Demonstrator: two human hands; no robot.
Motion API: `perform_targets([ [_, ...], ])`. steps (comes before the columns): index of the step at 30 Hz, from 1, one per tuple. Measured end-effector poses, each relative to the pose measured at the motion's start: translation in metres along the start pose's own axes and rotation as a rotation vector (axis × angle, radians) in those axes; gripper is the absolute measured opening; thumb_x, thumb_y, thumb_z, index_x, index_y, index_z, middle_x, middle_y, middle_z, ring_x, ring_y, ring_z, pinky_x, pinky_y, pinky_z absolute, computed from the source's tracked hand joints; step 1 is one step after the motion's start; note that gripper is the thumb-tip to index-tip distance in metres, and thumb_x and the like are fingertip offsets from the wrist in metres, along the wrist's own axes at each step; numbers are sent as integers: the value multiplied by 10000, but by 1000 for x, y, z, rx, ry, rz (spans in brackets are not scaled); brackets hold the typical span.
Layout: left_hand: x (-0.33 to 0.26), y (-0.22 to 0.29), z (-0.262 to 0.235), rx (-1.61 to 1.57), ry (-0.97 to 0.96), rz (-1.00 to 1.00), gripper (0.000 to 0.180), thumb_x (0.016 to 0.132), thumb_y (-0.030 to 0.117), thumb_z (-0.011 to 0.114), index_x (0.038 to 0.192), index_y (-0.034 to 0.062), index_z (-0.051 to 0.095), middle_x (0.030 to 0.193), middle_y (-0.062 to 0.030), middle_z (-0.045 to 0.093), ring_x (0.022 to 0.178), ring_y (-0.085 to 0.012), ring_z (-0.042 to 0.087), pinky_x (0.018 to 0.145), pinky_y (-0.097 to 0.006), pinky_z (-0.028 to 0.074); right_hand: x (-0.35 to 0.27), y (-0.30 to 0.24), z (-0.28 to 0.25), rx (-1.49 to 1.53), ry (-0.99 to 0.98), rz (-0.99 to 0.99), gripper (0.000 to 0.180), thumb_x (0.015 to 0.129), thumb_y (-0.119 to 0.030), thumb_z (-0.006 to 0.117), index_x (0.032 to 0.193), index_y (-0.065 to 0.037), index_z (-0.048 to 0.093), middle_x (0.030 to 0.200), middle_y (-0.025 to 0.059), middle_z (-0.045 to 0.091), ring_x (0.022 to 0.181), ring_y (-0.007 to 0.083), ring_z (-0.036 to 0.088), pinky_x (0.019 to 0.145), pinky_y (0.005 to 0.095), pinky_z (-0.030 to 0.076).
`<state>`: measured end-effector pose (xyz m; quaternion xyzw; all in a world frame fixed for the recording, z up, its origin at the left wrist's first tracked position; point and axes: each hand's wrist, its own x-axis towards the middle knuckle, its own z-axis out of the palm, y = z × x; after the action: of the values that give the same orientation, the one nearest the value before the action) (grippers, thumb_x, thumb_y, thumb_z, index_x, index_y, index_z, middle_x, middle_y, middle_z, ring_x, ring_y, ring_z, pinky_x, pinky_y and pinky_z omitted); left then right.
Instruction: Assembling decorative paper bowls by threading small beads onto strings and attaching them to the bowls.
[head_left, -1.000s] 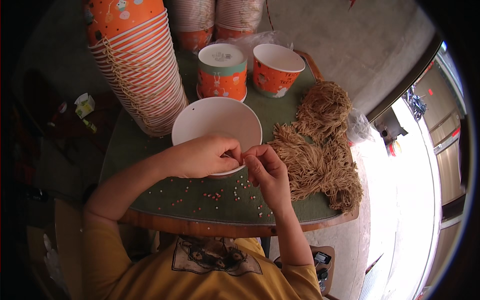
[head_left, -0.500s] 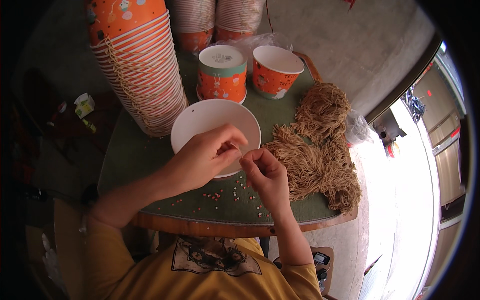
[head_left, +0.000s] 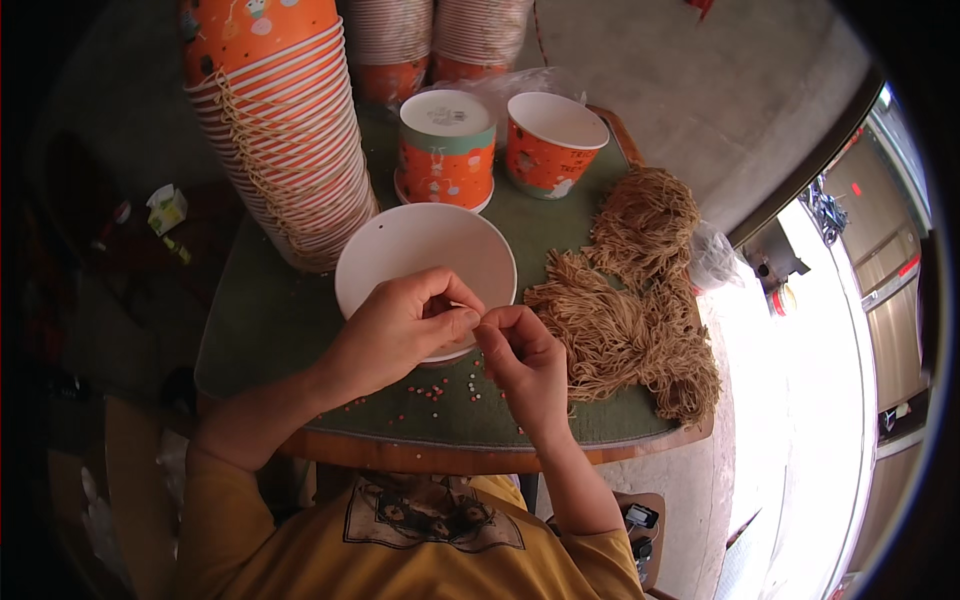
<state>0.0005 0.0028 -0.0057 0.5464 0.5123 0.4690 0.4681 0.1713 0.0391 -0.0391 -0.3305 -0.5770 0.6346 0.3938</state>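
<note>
We are bringing our left hand [head_left: 400, 335] and right hand [head_left: 522, 360] together over the near rim of the white bowl [head_left: 425, 265] on the green surface [head_left: 260, 320], fingertips pinched shut and touching; whatever they are gripping is too small to tell. Tiny beads [head_left: 445, 388] are lying scattered just below. A heap of tan string [head_left: 630, 300] is sitting beside our right hand, orange stacked cups [head_left: 280, 130] behind the bowl.

A smooth, matt white paper bowl [head_left: 400, 250] lies on the tabletop [head_left: 260, 330], whose dull green covering looks like felt with a wooden rim. The tan bundles of string [head_left: 630, 310] look rough and fibrous; the tall stack of orange paper cups [head_left: 280, 130] has a slight sheen.
</note>
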Motion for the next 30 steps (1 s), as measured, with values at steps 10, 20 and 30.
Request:
perform_targets([
  [10, 6, 4, -5, -172, -123, -130, 110, 929, 77, 575, 998, -4, 603, 968, -39, 627, 911, -83, 590, 822, -231, 495, 2, 4, -2, -20, 9, -8, 106, 941, -138, 603, 935, -33, 588, 684, -52, 587, 575, 0, 467, 525, 165, 370],
  [20, 10, 6, -2, -140, -135, -84, 72, 952, 82, 523, 979, 24, 555, 913, -15, 589, 841, -62, 537, 765, -232, 465, -1, -15, -21, 54, -111, -26, 130, 960, -96, 551, 1066, -51, 490, 778, -16, 584, 647, 32, 515, 570, 185, 410],
  [30, 17, -5, 4, -100, -270, -47, 109, 964, 117, 542, 1011, 21, 567, 924, -10, 594, 861, -48, 536, 745, -214, 454, 20, -57, -31, -394, -392, -320, 163, 847, 0, 592, 1004, -43, 577, 793, 24, 597, 728, 131, 549, 666, 278, 451],
])
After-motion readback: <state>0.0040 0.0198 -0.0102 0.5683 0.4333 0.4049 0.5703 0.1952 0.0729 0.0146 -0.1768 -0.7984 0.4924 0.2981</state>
